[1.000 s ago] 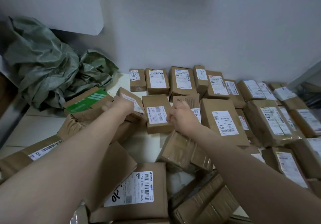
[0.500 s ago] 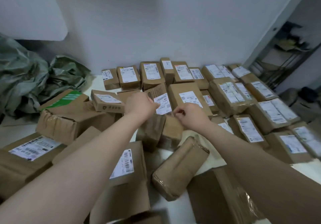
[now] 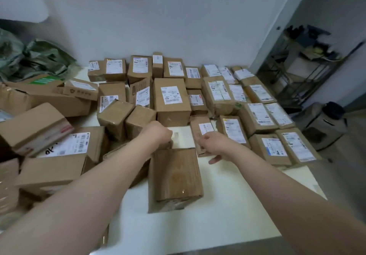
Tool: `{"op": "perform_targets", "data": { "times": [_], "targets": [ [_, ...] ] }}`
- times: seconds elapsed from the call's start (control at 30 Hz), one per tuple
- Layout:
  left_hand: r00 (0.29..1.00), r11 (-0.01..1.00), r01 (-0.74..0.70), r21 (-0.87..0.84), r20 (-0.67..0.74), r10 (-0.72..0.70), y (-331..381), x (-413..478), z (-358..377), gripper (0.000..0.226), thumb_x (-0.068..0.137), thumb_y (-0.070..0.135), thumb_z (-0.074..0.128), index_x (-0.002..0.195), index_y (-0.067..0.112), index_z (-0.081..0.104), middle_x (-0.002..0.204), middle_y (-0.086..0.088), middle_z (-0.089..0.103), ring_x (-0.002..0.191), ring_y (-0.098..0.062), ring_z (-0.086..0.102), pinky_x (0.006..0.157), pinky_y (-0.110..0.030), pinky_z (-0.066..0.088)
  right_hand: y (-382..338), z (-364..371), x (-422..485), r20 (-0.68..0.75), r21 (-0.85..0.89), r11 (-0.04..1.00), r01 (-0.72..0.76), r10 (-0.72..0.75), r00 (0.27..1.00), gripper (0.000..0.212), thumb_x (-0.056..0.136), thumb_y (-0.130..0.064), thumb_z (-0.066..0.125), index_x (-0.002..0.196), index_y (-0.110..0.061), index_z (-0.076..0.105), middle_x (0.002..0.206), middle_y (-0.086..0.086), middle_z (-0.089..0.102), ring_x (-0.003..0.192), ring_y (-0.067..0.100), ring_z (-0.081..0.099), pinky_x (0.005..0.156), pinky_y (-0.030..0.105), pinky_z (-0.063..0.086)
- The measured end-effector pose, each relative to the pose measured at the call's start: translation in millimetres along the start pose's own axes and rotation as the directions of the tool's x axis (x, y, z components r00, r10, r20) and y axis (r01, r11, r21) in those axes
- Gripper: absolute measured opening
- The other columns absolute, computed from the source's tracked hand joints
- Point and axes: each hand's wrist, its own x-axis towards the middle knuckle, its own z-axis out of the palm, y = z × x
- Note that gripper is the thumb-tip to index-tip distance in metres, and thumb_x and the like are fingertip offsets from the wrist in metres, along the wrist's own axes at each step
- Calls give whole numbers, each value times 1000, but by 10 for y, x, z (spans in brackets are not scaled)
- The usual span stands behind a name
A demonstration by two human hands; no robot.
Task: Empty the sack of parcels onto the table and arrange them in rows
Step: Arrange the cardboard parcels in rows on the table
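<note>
Brown cardboard parcels cover the white table [image 3: 227, 205]. Labelled ones lie in rows along the wall, such as a large box [image 3: 172, 100], and down the right side [image 3: 277, 149]. An unsorted heap [image 3: 49, 136] fills the left. The crumpled green sack [image 3: 39, 58] lies at the back left. My left hand [image 3: 158, 134] curls over the far end of a taped brown parcel [image 3: 175, 177] lying label-hidden in the middle. My right hand [image 3: 213, 143] grips the near edge of a flat parcel [image 3: 202, 130] with a small label, thumb spread below it.
Bare tabletop lies near me and to the right of the taped parcel. The table's right edge [image 3: 309, 175] drops to the floor. A dark wire shelf [image 3: 307, 66] and a grey bin [image 3: 324, 124] stand beyond it.
The view has swung right. Both hands have drawn back from the middle rows toward me, the left now on the taped parcel, the right on the flat parcel.
</note>
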Motion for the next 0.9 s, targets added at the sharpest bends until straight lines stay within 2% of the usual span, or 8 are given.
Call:
{"op": "perform_targets", "data": {
  "times": [0.13, 0.2, 0.27, 0.37, 0.53, 0.63, 0.73, 0.9],
  "targets": [
    [984, 969, 177, -172, 7, -178, -144, -288, 84, 30, 95, 17, 56, 121, 2, 59, 122, -16, 59, 113, -30, 56, 103, -41, 44, 281, 79, -131, 353, 241, 922, -303, 207, 913, 71, 94, -63, 45, 146, -14, 36, 140, 15, 47, 118, 41, 56, 79, 64, 54],
    [958, 898, 282, -337, 52, -282, -217, -466, 97, 31, 100, 21, 49, 122, -1, 56, 117, -20, 59, 105, -32, 55, 96, -41, 46, 361, 166, -178, 512, 351, 843, -407, 191, 838, 75, 88, -71, 44, 144, -20, 38, 145, 18, 42, 122, 52, 50, 81, 73, 48],
    [934, 830, 346, -438, 83, -346, -198, -643, 93, 28, 99, 28, 50, 98, 1, 57, 93, -17, 59, 87, -32, 57, 84, -42, 52, 372, 209, -219, 596, 410, 801, -437, 127, 793, 70, 87, -75, 36, 135, -24, 47, 139, 17, 46, 116, 53, 53, 82, 74, 47],
    [934, 842, 355, -405, 122, -335, -78, -738, 73, 28, 98, 30, 51, 82, 6, 51, 86, -16, 58, 75, -31, 58, 80, -46, 54, 354, 108, -304, 530, 442, 819, -366, 91, 843, 75, 86, -80, 26, 131, -26, 51, 135, 13, 52, 112, 49, 56, 75, 67, 52],
    [918, 803, 385, -455, 275, -285, -28, -854, 239, 11, 87, 2, 55, 96, 3, 61, 107, -16, 64, 92, -31, 63, 84, -49, 56, 420, -202, -452, 315, 491, 842, -223, 67, 947, 62, 94, -69, 33, 115, -20, 65, 112, 3, 70, 109, 34, 61, 87, 59, 50],
    [901, 772, 414, -482, 335, -275, -95, -912, 413, 20, 84, -11, 45, 87, 4, 58, 93, -12, 59, 83, -28, 58, 87, -44, 54, 558, -197, -518, 194, 526, 829, -191, 102, 976, 42, 95, -57, 50, 92, -17, 65, 94, 1, 70, 98, 23, 64, 92, 50, 50],
    [904, 770, 407, -491, 338, -262, -169, -941, 541, 28, 85, -17, 39, 73, 5, 52, 80, -8, 53, 74, -24, 54, 81, -35, 50, 749, -54, -560, 126, 588, 794, -158, 104, 987, 28, 98, -42, 55, 97, -17, 68, 90, 0, 69, 85, 15, 63, 79, 38, 51],
    [915, 781, 382, -493, 320, -246, -313, -897, 716, 30, 92, -4, 44, 116, 6, 60, 106, -8, 57, 91, -24, 55, 78, -34, 45, 1086, 110, -585, 59, 748, 662, -56, 18, 998, 35, 100, -41, 50, 105, -13, 71, 107, 2, 73, 104, 14, 66, 95, 36, 45]
  ]
}}
